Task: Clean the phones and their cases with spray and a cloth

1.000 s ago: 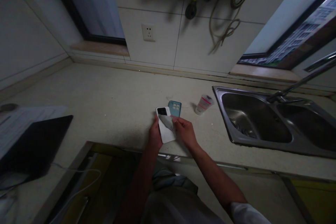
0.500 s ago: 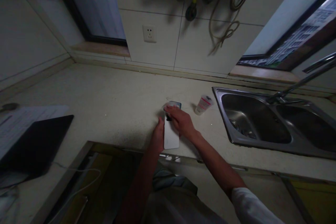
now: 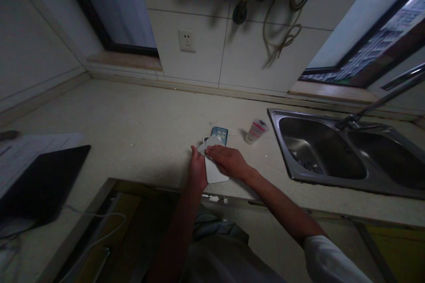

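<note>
White phone: the white phone [image 3: 216,174] lies back up between the two hands, near the front edge of the worktop [image 3: 159,119]; whether it rests there or is held just above cannot be told.
Pale wipe: the thin pale wipe [image 3: 213,140] covers most of the camera end, one corner sticking out past the left edge.
Right hand: the right hand [image 3: 229,159] lies across the phone, its grip narrow on the wipe, fingers together; how hard it presses cannot be told.
Left hand: the left hand [image 3: 198,171] holds the phone by its left side, thumb up near the wipe's loose corner.
Wiping well: best done, I judge, with the left grip firm on the edge, the wipe flat under the fingers, and light strokes around the raised camera area.
Blue case: the blue case [image 3: 225,137] sits just beyond the phone, partly hidden by it.
Cup: the cup [image 3: 256,131] stands to the right, apart from both hands.
Sink: the steel sink [image 3: 281,146] lies farther right.
</note>
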{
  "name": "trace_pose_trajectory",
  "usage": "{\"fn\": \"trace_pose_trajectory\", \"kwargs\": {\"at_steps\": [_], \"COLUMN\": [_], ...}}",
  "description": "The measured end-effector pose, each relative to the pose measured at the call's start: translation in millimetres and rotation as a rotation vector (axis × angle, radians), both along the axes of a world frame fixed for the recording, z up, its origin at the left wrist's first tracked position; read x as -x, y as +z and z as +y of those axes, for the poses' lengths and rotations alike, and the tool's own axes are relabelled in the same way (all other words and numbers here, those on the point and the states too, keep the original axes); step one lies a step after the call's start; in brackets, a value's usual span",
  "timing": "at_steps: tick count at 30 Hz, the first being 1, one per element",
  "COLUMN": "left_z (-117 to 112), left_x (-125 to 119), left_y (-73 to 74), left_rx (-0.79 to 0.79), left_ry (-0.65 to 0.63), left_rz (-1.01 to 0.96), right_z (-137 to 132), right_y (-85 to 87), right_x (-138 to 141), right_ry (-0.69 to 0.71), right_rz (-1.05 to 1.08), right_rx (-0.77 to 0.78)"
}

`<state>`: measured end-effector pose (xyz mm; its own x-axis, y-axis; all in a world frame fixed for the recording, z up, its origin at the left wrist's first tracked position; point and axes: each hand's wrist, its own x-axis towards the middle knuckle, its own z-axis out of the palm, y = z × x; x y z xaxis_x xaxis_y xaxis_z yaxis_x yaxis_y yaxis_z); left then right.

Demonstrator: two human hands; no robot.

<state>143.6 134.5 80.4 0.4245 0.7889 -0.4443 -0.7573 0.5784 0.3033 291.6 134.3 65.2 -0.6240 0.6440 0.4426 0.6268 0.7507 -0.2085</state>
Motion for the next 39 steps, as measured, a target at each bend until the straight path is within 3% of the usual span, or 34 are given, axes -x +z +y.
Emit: {"fn": "trace_pose_trajectory", "kwargs": {"at_steps": [4,9,12,17,22,28,34,39], "left_z": [6.8,14.0,13.6,9.3,4.3,7.2,8.7,6.9], "left_x": [-1.6,4.1,8.1,3.8,-6.2,-4.0,-3.3,-5.9], "left_y": [1.1,-3.0,-6.5,-12.9,-12.7,-1.7,-4.5,-6.0], "left_rx": [-0.031,-0.003,-0.015,-0.019,0.009,0.055,0.002,-0.032], "left_ry": [0.035,0.081,0.112,0.163,0.158,0.09,0.159,0.275], "left_rz": [-0.004,0.065,0.078,0.062,0.065,0.007,0.068,0.03], "right_z": [0.0,-21.9,-38.1,-43.8,-32.3,-38.2,-49.2,-51.7], "right_y": [-0.8,-9.0,-13.9,-21.7,-18.6,-6.4,-11.9,-18.5], "right_x": [-1.3,2.6,-5.6,-21.1,-1.5,27.6,4.9,-11.0], "right_ry": [-0.069,0.186,0.234,0.099,-0.095,0.016,0.073,0.06], "right_rz": [0.022,-0.033,-0.011,0.0,-0.016,-0.049,0.014,0.216], "right_rx": [0.021,0.02,0.041,0.062,0.078,0.066,0.024,-0.029]}}
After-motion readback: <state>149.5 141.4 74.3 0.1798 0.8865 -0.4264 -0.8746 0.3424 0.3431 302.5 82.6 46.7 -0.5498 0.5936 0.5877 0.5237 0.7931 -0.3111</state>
